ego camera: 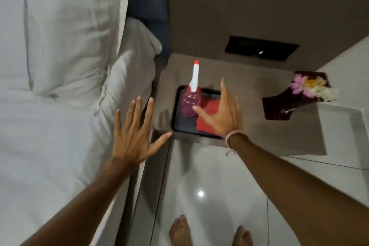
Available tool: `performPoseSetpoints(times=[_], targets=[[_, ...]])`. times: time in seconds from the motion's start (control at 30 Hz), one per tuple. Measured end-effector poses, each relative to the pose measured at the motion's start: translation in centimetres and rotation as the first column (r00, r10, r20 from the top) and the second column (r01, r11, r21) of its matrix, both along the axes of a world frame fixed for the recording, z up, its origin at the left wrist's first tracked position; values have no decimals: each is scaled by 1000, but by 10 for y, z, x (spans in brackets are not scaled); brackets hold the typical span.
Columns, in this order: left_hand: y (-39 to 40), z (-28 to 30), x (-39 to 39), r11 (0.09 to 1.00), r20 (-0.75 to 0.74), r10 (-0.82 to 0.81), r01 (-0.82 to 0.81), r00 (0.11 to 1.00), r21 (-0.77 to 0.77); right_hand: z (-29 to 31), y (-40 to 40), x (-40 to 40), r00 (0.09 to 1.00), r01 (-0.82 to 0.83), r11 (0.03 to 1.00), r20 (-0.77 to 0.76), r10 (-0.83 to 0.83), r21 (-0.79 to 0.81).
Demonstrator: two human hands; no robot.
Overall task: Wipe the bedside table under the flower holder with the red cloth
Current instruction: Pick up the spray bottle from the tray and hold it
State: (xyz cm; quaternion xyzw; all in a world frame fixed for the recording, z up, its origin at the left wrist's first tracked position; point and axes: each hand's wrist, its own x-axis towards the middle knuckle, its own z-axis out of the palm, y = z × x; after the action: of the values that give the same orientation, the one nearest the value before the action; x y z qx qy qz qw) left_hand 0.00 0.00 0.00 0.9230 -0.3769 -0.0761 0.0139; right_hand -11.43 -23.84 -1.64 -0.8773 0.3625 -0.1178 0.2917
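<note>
The red cloth (207, 115) lies folded in a black tray (180, 126) on the grey bedside table (259, 126). My right hand (220, 113) hovers over the cloth with fingers spread, its thumb near a pink spray bottle (189, 102) that stands in the tray. The dark wooden flower holder (285, 102), with pink and white flowers (311, 87) in it, stands at the table's right side. My left hand (133, 134) is spread open over the bed's edge, left of the table, holding nothing.
A bed with white sheets and pillows (60, 46) fills the left. A dark switch panel (261, 48) sits on the wall behind the table. Glossy white floor tiles (199, 185) lie in front, with my bare feet (209, 233) at the bottom.
</note>
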Motion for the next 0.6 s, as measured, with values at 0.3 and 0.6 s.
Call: performPoseSetpoints(times=[0.3, 0.6], targets=[[14, -38, 13, 997, 81, -25, 31, 996, -73, -36, 8, 112, 865, 136, 924, 412, -286, 357], [-36, -26, -15, 995, 68, -83, 87, 994, -44, 14, -29, 18, 664, 162, 904, 634, -397, 396]])
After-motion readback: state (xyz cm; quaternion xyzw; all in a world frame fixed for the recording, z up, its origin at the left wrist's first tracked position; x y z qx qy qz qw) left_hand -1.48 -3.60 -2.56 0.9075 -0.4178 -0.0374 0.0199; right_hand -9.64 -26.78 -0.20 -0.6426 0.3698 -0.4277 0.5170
